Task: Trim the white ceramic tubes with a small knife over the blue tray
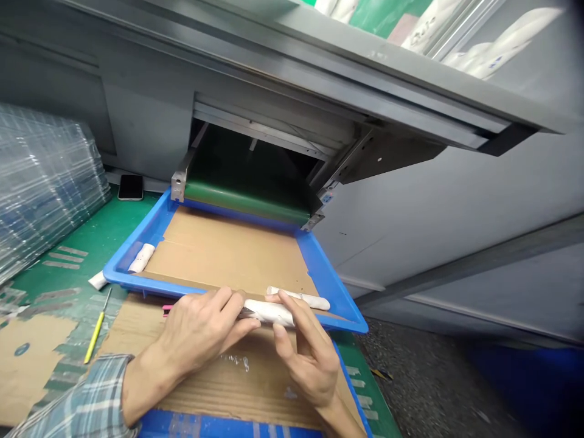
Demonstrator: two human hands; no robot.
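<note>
My left hand (201, 322) is closed around a slim tool with a pink end (166, 310). Its dark metal tip (249, 312) meets a white roll (271, 312), while the middle of the tool is hidden by my fingers. With thumb and fingertips my right hand (308, 353) pinches that roll, over the near rim of a blue tray (337, 286) lined with cardboard. Just behind my right fingers, another white roll (314, 301) lies along the tray's near side. Below both hands is a cardboard sheet (219, 389) with white writing.
A green conveyor belt (246, 201) ends over the tray's far side. Another white roll (142, 258) sits in the tray's left corner. On the green table lie a yellow pen-like tool (95, 334) and a phone (130, 187), beside stacked clear plastic trays (45, 182).
</note>
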